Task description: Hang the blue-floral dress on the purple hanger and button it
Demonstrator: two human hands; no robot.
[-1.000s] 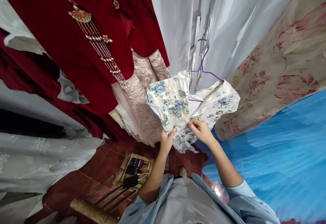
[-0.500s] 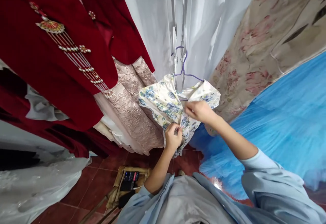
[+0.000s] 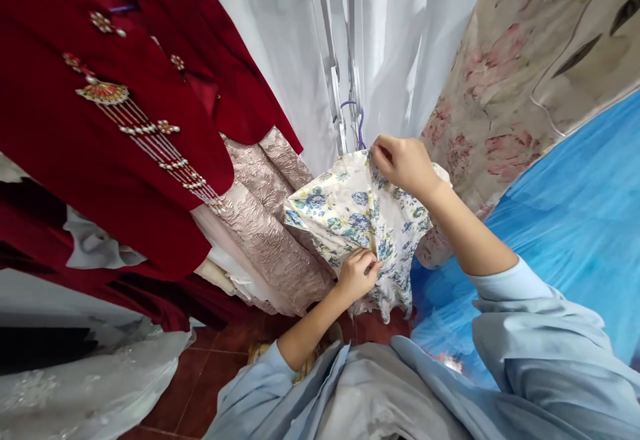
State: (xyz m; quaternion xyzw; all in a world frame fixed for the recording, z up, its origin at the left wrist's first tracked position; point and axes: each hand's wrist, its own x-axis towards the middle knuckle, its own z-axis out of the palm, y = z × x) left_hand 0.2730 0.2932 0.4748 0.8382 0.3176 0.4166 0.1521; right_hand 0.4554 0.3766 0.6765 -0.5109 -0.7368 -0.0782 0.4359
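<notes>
A white top with blue flowers hangs before me from a purple hanger, whose lower part is hidden by cloth and hand. At the neckline my right hand is closed in a pinch on the upper end of the top's centre line. My left hand, also closed, grips the same centre line further down, near the waist. Between the two hands the line runs nearly straight. Whether a zip pull or buttons lie under my fingers cannot be made out. The ruffled hem hangs below my left hand.
To the left hang a dark red garment with beaded tassels and a pink textured one. White curtain cloth and white rods are behind. A floral cloth and blue tulle fill the right. The floor is red tile.
My right hand has risen from the top's chest to its neckline. The neck opening has closed over the hanger's bar. My left hand keeps its grip on the lower front.
</notes>
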